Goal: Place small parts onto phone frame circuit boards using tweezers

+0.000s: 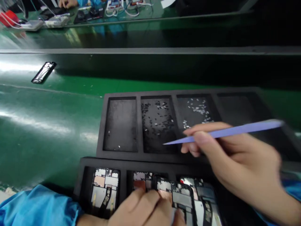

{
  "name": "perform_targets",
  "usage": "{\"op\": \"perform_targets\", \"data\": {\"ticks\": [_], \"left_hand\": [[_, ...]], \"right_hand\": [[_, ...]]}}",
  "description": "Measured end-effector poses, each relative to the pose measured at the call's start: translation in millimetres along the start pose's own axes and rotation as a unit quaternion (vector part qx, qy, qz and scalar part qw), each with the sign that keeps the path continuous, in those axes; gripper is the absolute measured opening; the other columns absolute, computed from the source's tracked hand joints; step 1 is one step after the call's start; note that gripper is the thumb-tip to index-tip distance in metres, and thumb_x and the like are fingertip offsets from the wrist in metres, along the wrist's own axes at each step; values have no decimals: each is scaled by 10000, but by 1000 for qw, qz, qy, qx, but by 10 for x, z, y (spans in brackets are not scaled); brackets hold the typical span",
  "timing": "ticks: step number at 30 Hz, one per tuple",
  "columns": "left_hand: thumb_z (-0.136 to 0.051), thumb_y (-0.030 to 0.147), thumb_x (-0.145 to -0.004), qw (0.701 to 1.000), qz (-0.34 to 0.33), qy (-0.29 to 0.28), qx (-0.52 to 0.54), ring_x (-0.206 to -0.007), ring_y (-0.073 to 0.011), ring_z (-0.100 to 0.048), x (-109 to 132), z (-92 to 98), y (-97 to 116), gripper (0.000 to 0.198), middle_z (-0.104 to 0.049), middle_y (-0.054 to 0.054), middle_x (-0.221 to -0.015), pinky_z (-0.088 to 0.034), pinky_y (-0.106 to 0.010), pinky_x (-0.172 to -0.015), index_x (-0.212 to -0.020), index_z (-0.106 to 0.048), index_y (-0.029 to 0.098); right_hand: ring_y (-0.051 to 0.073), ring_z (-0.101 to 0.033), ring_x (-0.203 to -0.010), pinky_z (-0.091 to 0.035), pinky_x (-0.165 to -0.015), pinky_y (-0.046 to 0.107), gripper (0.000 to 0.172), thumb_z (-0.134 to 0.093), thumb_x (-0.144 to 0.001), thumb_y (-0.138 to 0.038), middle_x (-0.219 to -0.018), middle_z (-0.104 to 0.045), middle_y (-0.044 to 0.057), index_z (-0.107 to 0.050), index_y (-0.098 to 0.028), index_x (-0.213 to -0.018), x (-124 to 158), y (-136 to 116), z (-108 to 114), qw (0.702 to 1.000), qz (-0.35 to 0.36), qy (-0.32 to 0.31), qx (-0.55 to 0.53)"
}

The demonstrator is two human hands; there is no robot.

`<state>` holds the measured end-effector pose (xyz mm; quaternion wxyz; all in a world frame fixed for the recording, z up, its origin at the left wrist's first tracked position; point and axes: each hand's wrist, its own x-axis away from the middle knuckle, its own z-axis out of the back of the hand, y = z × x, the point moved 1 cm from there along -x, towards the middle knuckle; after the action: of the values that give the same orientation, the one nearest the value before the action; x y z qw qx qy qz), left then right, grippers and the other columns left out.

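Observation:
Purple tweezers (225, 131) are pinched in my right hand (242, 157). Their pointed tip is over the second compartment of a black foam tray (138, 125), which has many tiny dark pieces (155, 121) in it. Small silvery pieces (198, 108) are scattered in the third compartment. My left hand (145, 208) is closed around the left side of an opened phone (182, 197), its inner parts facing up. This phone overlaps its neighbours in a nearer black tray (145, 163). To the right of it lies another opened phone (207, 191).
Left of my left hand, an opened phone (105, 191) sits in its own slot. Farther off on the green bench (70, 110) lies a separate phone part (44, 72). Beyond a raised ledge, another person's hand (67, 3) is near cables and devices.

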<state>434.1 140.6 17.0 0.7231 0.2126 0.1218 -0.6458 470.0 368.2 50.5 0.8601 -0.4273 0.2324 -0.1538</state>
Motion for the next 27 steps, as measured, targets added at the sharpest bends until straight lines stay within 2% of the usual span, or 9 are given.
{"op": "perform_targets", "data": {"ticks": [2, 3, 5, 8, 10, 13, 16, 22, 27], "left_hand": [[-619, 147, -943, 1000, -6, -22, 9, -964, -199, -620, -151, 173, -117, 226, -715, -28, -1061, -561, -331, -863, -1122, -741, 211], [-609, 185, -954, 999, -16, -33, 12, -950, -221, -617, -212, 243, -169, 212, -710, -59, -1055, -551, -350, -832, -1123, -736, 176], [-576, 284, -984, 997, -38, -63, 11, -954, -273, -615, -293, 326, -253, 265, -698, -121, -1084, -532, -395, -782, -1139, -718, 123], [-556, 381, -1005, 993, -66, -93, 6, -960, -322, -615, -305, 328, -334, 363, -684, -172, -1128, -509, -453, -769, -1168, -690, 85], [-566, 390, -1007, 992, -79, -95, 8, -952, -325, -620, -270, 290, -365, 372, -686, -174, -1115, -499, -462, -771, -1165, -680, 74], [-568, 375, -1009, 992, -84, -95, 18, -948, -316, -625, -225, 239, -391, 362, -688, -177, -1098, -494, -456, -768, -1155, -672, 61], [-584, 338, -1001, 991, -87, -89, 37, -943, -301, -618, -227, 226, -403, 320, -692, -169, -1093, -495, -445, -769, -1127, -674, 59], [-614, 277, -988, 990, -52, -86, 98, -979, -276, -612, -263, 231, -431, 304, -690, -151, -1117, -513, -445, -837, -1181, -648, 44], [-606, 250, -980, 987, -39, -90, 129, -1000, -268, -611, -275, 225, -439, 313, -681, -156, -1108, -524, -426, -830, -1212, -632, 42]], "right_hand": [[196, -682, -608, -558, -510, 312, 63, -581, -1030, -318, -758, -696, 28, -628, -277, -1025, 250, -115, 55, 995, -71, 73, 4], [202, -677, -593, -557, -497, 316, 81, -592, -1022, -322, -757, -692, 28, -595, -279, -1090, 378, -150, 57, 993, -76, 85, -4], [192, -655, -555, -552, -488, 309, 132, -594, -1014, -299, -732, -657, 9, -527, -277, -1126, 590, -159, 18, 995, -54, 86, -15], [165, -650, -568, -543, -491, 287, 87, -579, -1017, -264, -774, -618, 9, -493, -268, -1031, 727, -79, -93, 996, -22, 84, -1], [166, -673, -610, -531, -488, 276, 106, -570, -1016, -239, -801, -614, 17, -476, -265, -974, 720, -39, -150, 997, 6, 73, 17], [168, -669, -594, -477, -436, 263, 140, -539, -1011, -184, -734, -601, -4, -449, -267, -941, 693, -32, -178, 997, 49, 44, 37], [166, -666, -588, -442, -414, 255, 142, -520, -1015, -166, -712, -603, -12, -453, -263, -935, 706, -34, -171, 997, 67, 11, 39], [127, -643, -601, -504, -548, 233, 143, -487, -1004, -119, -773, -619, -24, -472, -251, -950, 642, -81, -117, 992, 117, -38, 12], [116, -614, -611, -482, -581, 239, 188, -468, -1011, -108, -757, -610, -33, -482, -244, -882, 539, -98, -53, 987, 92, -127, -33]]}}
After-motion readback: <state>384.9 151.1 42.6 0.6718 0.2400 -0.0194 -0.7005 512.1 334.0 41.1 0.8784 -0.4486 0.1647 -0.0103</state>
